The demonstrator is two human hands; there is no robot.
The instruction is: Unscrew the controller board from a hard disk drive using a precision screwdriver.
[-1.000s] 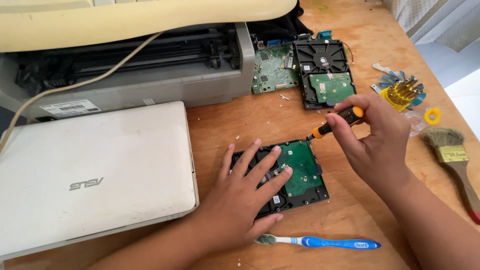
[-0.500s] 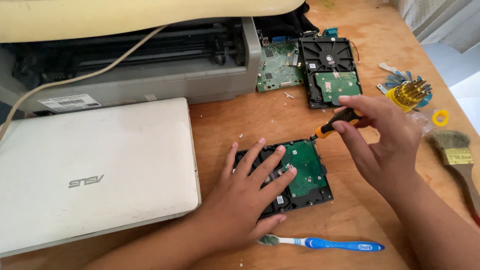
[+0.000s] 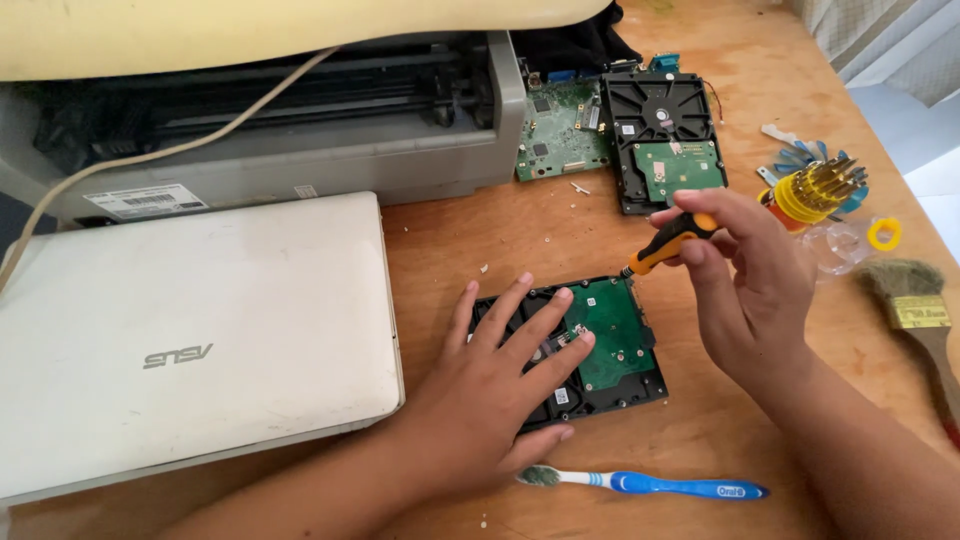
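Closest to the person lies one toothbrush (image 3: 640, 484), blue and white, flat on the wooden worktop (image 3: 480, 240), just below the left hand (image 3: 500, 385).

The left hand is open and flat, fingers spread. It presses down on one hard drive (image 3: 590, 345) that lies with its green board facing up. The palm covers the near left part of the drive. It grips nothing.

The right hand (image 3: 755, 275) is just to the right of the drive and a little above it. Its fingers are curled tight around one small screwdriver (image 3: 665, 243) with an orange and black handle. The tip points down at the far right corner of the drive. I cannot tell if the tip touches a screw.

Left of the left hand sits one white laptop (image 3: 190, 340), closed.

Right of the right hand lies one paintbrush (image 3: 915, 315). A bit past it there is one round set of bits (image 3: 812, 190) with gold ends, one yellow ring (image 3: 884, 233), and one clear cap (image 3: 835, 245).

Farther away, past the right hand, lies a second hard drive (image 3: 665, 140), black with a small green board. One loose green circuit board (image 3: 560, 130) is just left of it.

Farthest back stands one grey printer (image 3: 270, 130). One pale cable (image 3: 160, 150) runs across it.
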